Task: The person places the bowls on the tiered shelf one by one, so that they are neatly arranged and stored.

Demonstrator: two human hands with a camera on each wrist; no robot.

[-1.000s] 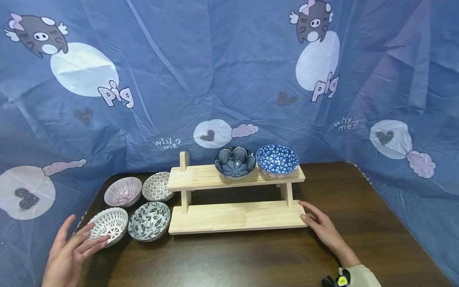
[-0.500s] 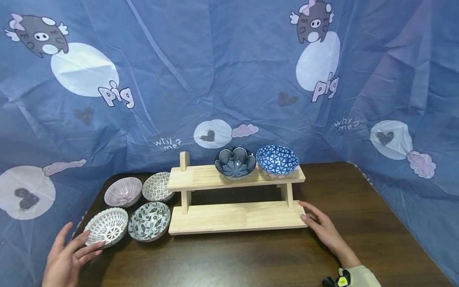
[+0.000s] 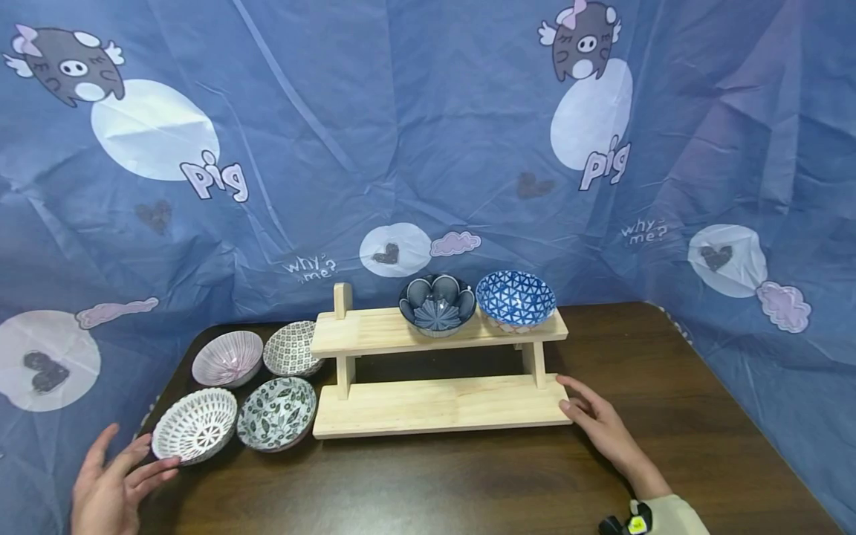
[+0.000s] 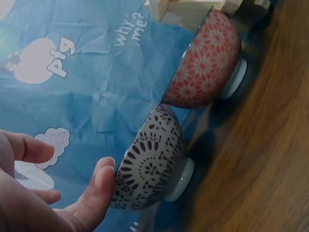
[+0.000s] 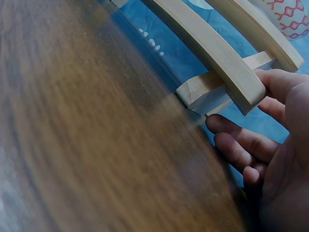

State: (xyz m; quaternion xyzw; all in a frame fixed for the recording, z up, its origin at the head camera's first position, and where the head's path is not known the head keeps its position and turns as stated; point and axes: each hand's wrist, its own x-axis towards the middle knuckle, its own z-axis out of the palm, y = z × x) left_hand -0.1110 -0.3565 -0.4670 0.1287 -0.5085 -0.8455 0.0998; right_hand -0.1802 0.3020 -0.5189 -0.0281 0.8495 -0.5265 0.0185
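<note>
At the table's left, my left hand [image 3: 110, 483] is beside the scalloped white patterned bowl [image 3: 195, 427], fingers spread and loosely bent. In the left wrist view a fingertip [image 4: 107, 166] is at the rim of this bowl [image 4: 149, 164], whose outside has dark petals; contact is hard to tell. My right hand [image 3: 605, 431] holds the right end of the two-tier wooden shelf's lower board [image 3: 441, 405], thumb at the front and index finger at the back corner. In the right wrist view, other fingers [image 5: 234, 147] curl below the board end [image 5: 246, 94].
A leaf-patterned bowl [image 3: 277, 414], a pink-striped bowl [image 3: 227, 359] and a checked bowl [image 3: 294, 348] stand left of the shelf. On the upper board [image 3: 374, 331] are a dark blue petal bowl [image 3: 438, 305] and a blue triangle-patterned bowl [image 3: 516, 299]. A blue curtain [image 3: 428, 134] hangs behind.
My left hand has drawn back leftward from over the white bowl, uncovering more of its rim. My right hand stays at the shelf's end, and the bowls keep their places.
</note>
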